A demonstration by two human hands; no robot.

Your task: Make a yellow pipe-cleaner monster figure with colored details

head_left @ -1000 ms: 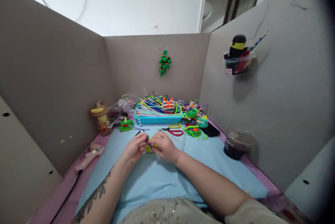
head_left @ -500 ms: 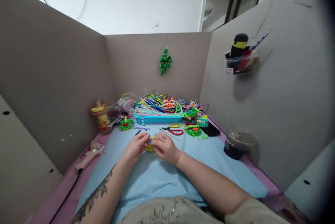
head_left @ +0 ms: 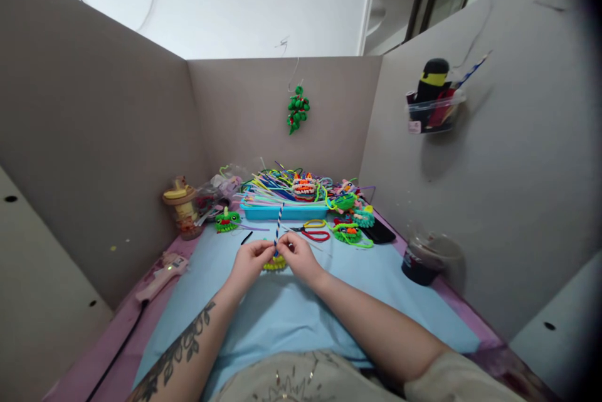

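Between the fingertips of both hands, a thin blue-and-white spiral-striped stick [head_left: 279, 221] points upward. My left hand [head_left: 253, 258] pinches it low down from the left. My right hand [head_left: 299, 256] closes its fingertips around the same lower part from the right. Just below the fingers lies a knobbly yellow piece [head_left: 274, 264], partly hidden by the hands; I cannot tell whether the stick touches it. Scissors with red and yellow handles [head_left: 316, 236] rest beyond my right hand. A short black rod [head_left: 246, 238] lies beyond my left hand.
A blue tray [head_left: 263, 212] heaped with coloured strands stands at the back. Knobbly green figures [head_left: 227, 220] lie beside it, and a phone [head_left: 380, 232] is at right. A pink glue gun [head_left: 162, 276] with a cord and a lidded cup [head_left: 181, 207] are left. A dark tub [head_left: 421, 264] stands right.
The striped stick has swung from leaning left to nearly upright, tilted slightly right. My hands have shifted a little right, and more of the yellow piece shows below them.
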